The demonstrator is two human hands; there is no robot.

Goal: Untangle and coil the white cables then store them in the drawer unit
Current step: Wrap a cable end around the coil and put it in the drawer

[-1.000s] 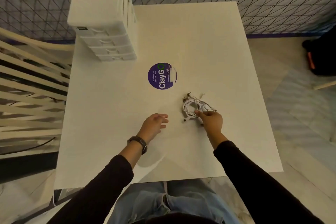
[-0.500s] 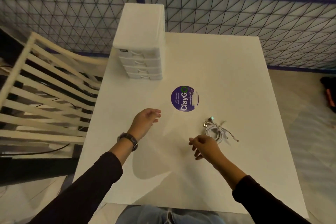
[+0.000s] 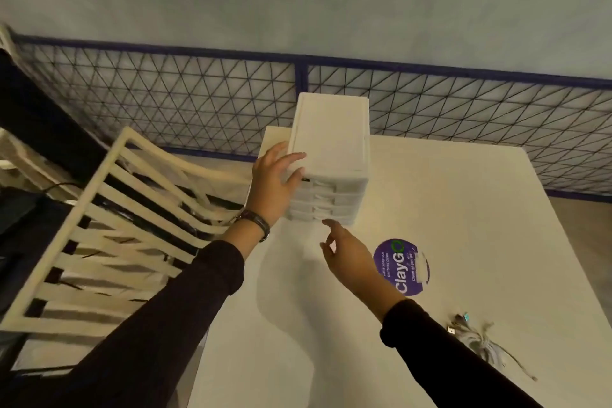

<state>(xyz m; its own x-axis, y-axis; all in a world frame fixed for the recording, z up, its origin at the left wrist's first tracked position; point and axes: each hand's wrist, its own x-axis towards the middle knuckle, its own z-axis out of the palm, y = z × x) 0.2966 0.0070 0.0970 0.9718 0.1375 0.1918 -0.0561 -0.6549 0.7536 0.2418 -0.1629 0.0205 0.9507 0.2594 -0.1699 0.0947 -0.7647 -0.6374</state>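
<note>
- Left hand point(image 3: 276, 182), fingers spread, braces the white plastic drawer unit point(image 3: 331, 159).
- Right hand point(image 3: 347, 253), fingers loosely apart, empty; best pull one drawer straight.
- Bundled white cables point(image 3: 480, 343) wait nearby.

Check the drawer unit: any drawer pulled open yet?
All shut. The four fronts of the drawer unit sit flush in one stack. The left hand rests on its side; the right hand is just short.
</note>
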